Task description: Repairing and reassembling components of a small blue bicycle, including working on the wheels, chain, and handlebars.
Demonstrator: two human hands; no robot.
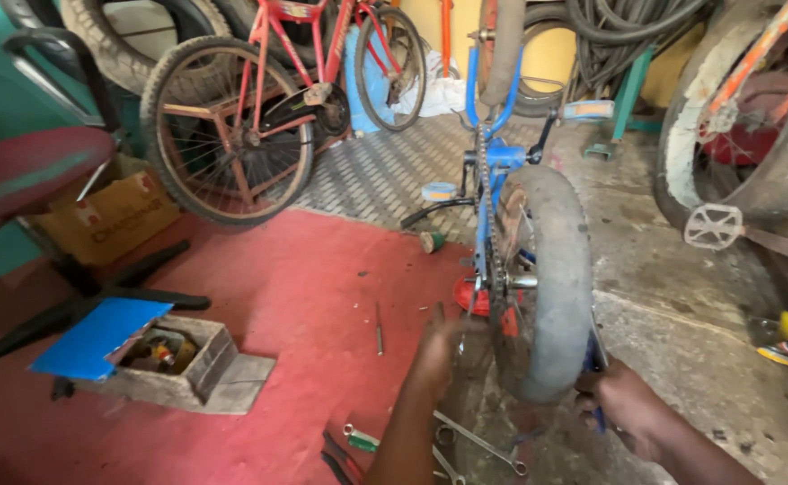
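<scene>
Between the hands stands the grey rear tyre (551, 278) of an upturned blue bicycle (493, 162), chain (493, 242) running up its left side. Left hand (439, 346) is blurred, raised at the axle (520, 281) beside the chain; cannot tell if its fingers close on anything. Right hand (623, 404) sits against the tyre's lower right edge, fingers curled round a blue-handled tool (596, 359). Below the left hand, spanners (479, 440) and pliers (345, 458) lie on the red floor (259, 296). Well left of it: a wooden box (192, 368) with a blue lid (97, 337). Far beyond, a red bicycle (268, 99).
</scene>
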